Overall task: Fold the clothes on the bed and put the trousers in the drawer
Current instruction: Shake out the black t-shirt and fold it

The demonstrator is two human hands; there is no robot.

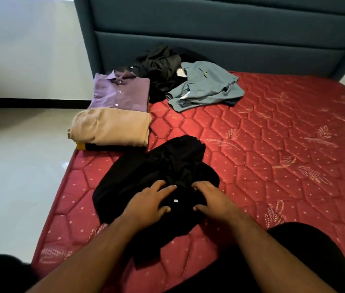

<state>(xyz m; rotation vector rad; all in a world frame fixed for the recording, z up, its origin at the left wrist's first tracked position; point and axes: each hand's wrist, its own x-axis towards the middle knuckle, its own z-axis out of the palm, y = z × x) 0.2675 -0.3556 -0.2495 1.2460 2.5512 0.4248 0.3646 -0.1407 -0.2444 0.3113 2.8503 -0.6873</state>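
Note:
A crumpled black garment (156,166) lies on the red mattress (283,144) in front of me. My left hand (149,203) rests on its near part with the fingers spread flat. My right hand (211,199) lies beside it on the same cloth, fingers bent down into the fabric near a small white label. A folded beige garment (112,126) sits on a stack at the bed's left edge, with a folded purple shirt (120,92) behind it. A heap of black clothes (158,66) and a loose grey-blue garment (205,87) lie near the headboard.
A dark blue padded headboard (209,34) stands at the far end. Pale tiled floor (15,155) runs along the bed's left side up to a white wall. My dark-clothed legs (306,256) rest on the mattress's near edge.

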